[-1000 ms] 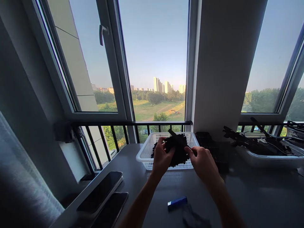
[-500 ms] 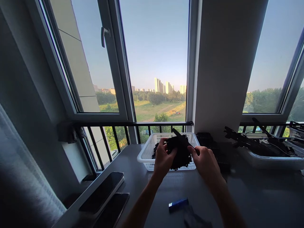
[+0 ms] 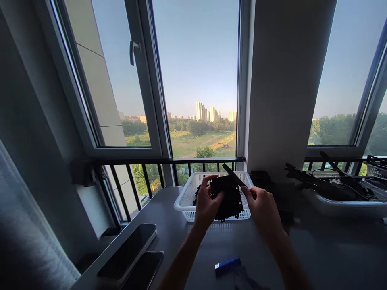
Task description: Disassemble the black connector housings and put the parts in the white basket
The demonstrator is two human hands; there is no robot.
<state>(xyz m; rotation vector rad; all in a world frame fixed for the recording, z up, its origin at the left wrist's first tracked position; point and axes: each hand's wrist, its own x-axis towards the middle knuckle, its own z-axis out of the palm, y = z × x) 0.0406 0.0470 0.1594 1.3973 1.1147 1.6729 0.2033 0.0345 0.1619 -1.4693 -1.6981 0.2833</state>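
Left hand [image 3: 207,205]: fingers and thumb closed on a flat black part with small lugs along its edges [image 3: 228,199]. Right hand [image 3: 262,204]: thumb and fingers closed around the near end of a slim, straight black bar [image 3: 232,174], its free end pointing up and toward the window; the bar lies across the part's upper right corner in this view, contact between the two uncertain. The part appears in front of the white perforated plastic basket [image 3: 180,207], overlapping its near rim; whether it touches the rim cannot be told.

Step in hand, as judged: bar and part are being handled together, one in each hand. Continued handling calls for a steady left grip and a controlled right wrist; the dark silhouettes make the meeting edge hard to see, and the basket's near rim leaves little room below.

Surroundings: dark pieces [image 3: 196,196] inside the basket's left side; the basket near the far edge of the grey table [image 3: 329,249]; stacked black items [image 3: 260,177] just beside its right side; farther right, a pale tray [image 3: 338,202] bearing long black objects [image 3: 320,183]. Nearer the viewer, a blue cylinder [image 3: 227,266]; along the table's left edge, two dark-screened phones [image 3: 130,250].
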